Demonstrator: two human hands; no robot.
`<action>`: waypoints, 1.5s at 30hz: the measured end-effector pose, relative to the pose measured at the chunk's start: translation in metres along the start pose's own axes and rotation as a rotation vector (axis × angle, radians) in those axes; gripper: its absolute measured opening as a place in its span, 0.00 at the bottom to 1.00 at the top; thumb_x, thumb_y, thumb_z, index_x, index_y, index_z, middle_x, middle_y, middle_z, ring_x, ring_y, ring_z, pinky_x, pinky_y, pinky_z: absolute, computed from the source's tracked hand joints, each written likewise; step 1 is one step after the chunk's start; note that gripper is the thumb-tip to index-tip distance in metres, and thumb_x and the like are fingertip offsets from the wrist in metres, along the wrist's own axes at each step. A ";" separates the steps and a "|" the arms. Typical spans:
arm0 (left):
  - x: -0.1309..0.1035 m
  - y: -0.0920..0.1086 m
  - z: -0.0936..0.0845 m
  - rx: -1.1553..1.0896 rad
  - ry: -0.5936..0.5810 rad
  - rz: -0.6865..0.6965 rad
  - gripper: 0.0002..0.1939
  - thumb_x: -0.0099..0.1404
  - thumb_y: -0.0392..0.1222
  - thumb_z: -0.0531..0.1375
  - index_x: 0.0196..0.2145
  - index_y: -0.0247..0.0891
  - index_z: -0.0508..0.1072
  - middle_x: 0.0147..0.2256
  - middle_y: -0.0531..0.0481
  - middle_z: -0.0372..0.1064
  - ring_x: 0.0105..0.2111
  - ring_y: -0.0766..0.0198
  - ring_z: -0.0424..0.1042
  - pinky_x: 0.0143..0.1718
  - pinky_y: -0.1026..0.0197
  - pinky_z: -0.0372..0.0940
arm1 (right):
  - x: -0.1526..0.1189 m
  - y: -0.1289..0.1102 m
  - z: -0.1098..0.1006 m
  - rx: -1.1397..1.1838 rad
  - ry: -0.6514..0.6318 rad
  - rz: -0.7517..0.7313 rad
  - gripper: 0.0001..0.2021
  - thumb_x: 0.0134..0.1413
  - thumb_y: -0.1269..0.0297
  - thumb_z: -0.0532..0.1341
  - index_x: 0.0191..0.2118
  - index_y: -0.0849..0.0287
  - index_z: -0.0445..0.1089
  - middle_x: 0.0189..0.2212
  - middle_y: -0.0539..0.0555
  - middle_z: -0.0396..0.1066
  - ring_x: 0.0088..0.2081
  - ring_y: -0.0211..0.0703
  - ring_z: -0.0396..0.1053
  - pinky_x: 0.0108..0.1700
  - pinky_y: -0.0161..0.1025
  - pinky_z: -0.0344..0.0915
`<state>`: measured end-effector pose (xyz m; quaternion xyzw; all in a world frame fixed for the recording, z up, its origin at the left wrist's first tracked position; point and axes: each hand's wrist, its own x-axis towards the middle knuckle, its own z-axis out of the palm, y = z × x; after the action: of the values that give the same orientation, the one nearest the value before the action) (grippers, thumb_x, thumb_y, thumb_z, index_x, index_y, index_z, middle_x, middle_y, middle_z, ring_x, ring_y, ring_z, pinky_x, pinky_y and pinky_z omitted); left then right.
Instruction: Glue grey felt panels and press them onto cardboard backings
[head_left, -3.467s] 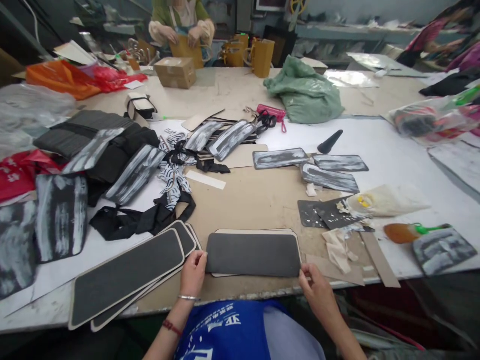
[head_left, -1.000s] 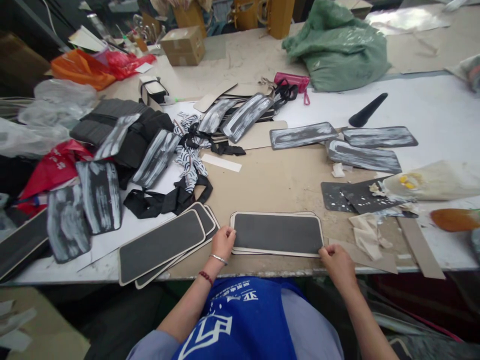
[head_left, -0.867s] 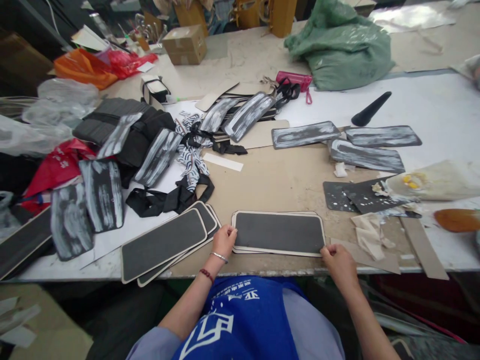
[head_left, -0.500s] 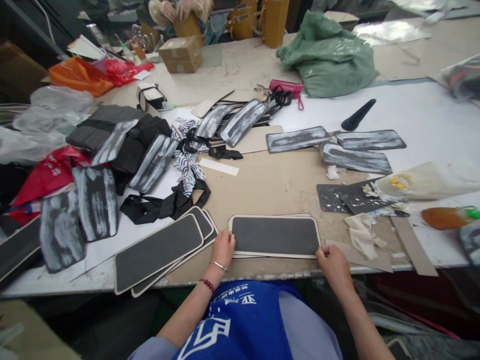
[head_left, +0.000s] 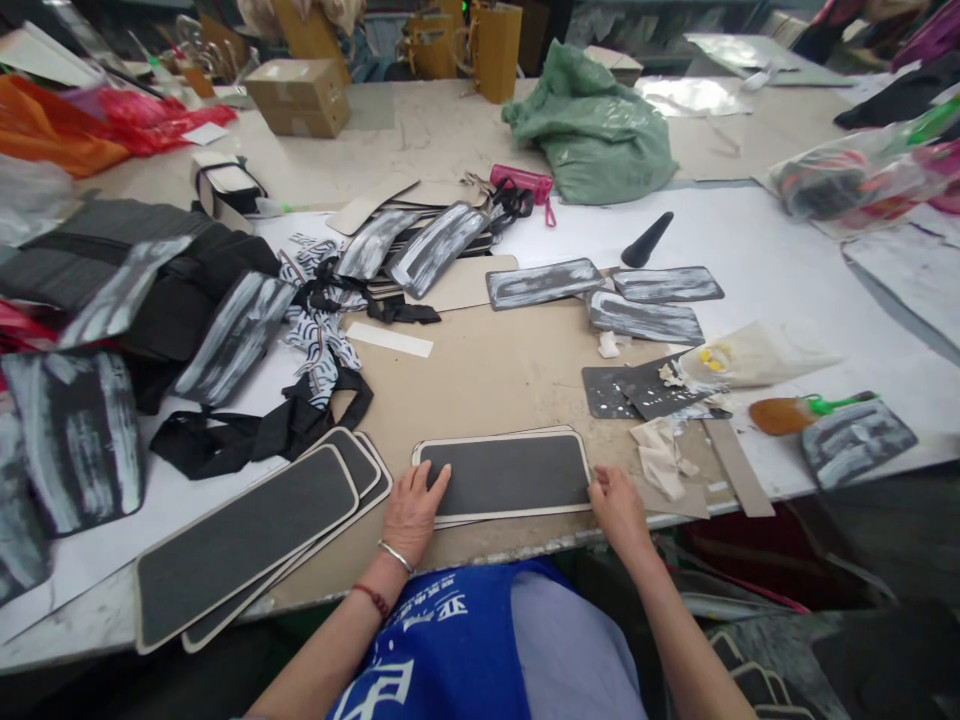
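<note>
Lying in front of me is a dark grey rectangular panel [head_left: 510,472] with a pale border and rounded corners, stacked on at least one similar piece whose edges peek out. My left hand [head_left: 411,508] rests over the panel's left end, its thumb stretched onto the grey face and apart from the other fingers. At the right end, my right hand [head_left: 619,508] has its fingers pinched at the border near the lower corner; the fingertips' undersides are hidden. To the left, more bordered panels [head_left: 251,545] lie in a slanted, fanned pile.
White-smeared dark pieces [head_left: 544,283] lie around the table, some on a black bag [head_left: 161,300]. Black straps [head_left: 255,430] sit left. Stained dark strips [head_left: 645,388], an orange-brown bottle [head_left: 780,413], a green sack [head_left: 600,130] and a cardboard box [head_left: 298,97] lie farther off.
My left hand has moved from gripping the panel's left edge to lying flatter over it, thumb spread. My right hand stays at the right end. The view has swung right.
</note>
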<state>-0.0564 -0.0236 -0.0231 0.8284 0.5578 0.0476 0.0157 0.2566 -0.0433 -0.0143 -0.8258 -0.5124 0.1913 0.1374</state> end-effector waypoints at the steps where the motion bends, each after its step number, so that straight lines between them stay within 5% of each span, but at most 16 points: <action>1: 0.000 0.000 0.000 0.017 -0.004 0.004 0.25 0.59 0.26 0.46 0.50 0.44 0.67 0.46 0.39 0.64 0.45 0.53 0.63 0.43 0.52 0.62 | 0.002 0.000 -0.001 0.009 -0.012 -0.009 0.14 0.46 0.69 0.48 0.37 0.63 0.66 0.32 0.58 0.66 0.38 0.46 0.63 0.43 0.38 0.57; 13: 0.002 0.003 -0.002 0.021 -0.028 -0.004 0.24 0.60 0.26 0.47 0.50 0.44 0.67 0.46 0.37 0.64 0.45 0.53 0.65 0.42 0.52 0.63 | 0.011 -0.006 -0.010 0.196 -0.022 0.082 0.16 0.45 0.51 0.51 0.30 0.60 0.64 0.25 0.55 0.67 0.29 0.43 0.65 0.34 0.39 0.61; 21: 0.002 0.003 -0.003 -0.052 -0.043 -0.027 0.23 0.60 0.28 0.48 0.50 0.45 0.66 0.47 0.39 0.64 0.46 0.55 0.64 0.44 0.51 0.63 | 0.018 -0.010 -0.022 0.499 -0.411 0.056 0.22 0.44 0.43 0.52 0.25 0.58 0.67 0.21 0.51 0.68 0.29 0.47 0.66 0.29 0.38 0.62; 27: 0.005 -0.004 -0.007 -0.244 0.013 -0.131 0.27 0.56 0.23 0.46 0.49 0.43 0.67 0.45 0.42 0.63 0.46 0.58 0.62 0.45 0.52 0.63 | 0.012 -0.010 -0.026 0.370 -0.296 -0.007 0.20 0.44 0.43 0.52 0.25 0.58 0.66 0.22 0.52 0.69 0.28 0.46 0.66 0.32 0.39 0.62; 31: 0.029 -0.011 -0.018 -0.407 0.053 -0.191 0.29 0.54 0.26 0.48 0.54 0.38 0.61 0.48 0.41 0.61 0.48 0.57 0.59 0.50 0.49 0.58 | 0.000 -0.017 -0.037 0.341 -0.174 -0.039 0.19 0.44 0.45 0.52 0.25 0.57 0.66 0.23 0.52 0.68 0.28 0.44 0.65 0.32 0.38 0.62; 40: 0.077 -0.031 -0.047 -0.700 -0.222 -0.063 0.22 0.48 0.28 0.50 0.40 0.40 0.72 0.37 0.48 0.69 0.43 0.57 0.62 0.48 0.53 0.56 | -0.024 -0.048 -0.077 0.326 -0.052 0.012 0.18 0.40 0.45 0.55 0.26 0.55 0.68 0.19 0.50 0.65 0.22 0.42 0.62 0.21 0.35 0.61; 45: 0.085 -0.049 -0.057 -1.206 -0.458 -0.210 0.12 0.49 0.37 0.57 0.34 0.35 0.72 0.32 0.50 0.71 0.35 0.62 0.67 0.39 0.60 0.61 | -0.016 -0.054 -0.093 0.386 -0.042 0.114 0.22 0.37 0.44 0.57 0.32 0.56 0.71 0.25 0.53 0.71 0.25 0.45 0.66 0.19 0.35 0.61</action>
<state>-0.0754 0.0718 0.0354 0.6046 0.4940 0.1725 0.6005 0.2497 -0.0374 0.0938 -0.8078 -0.4214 0.3104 0.2713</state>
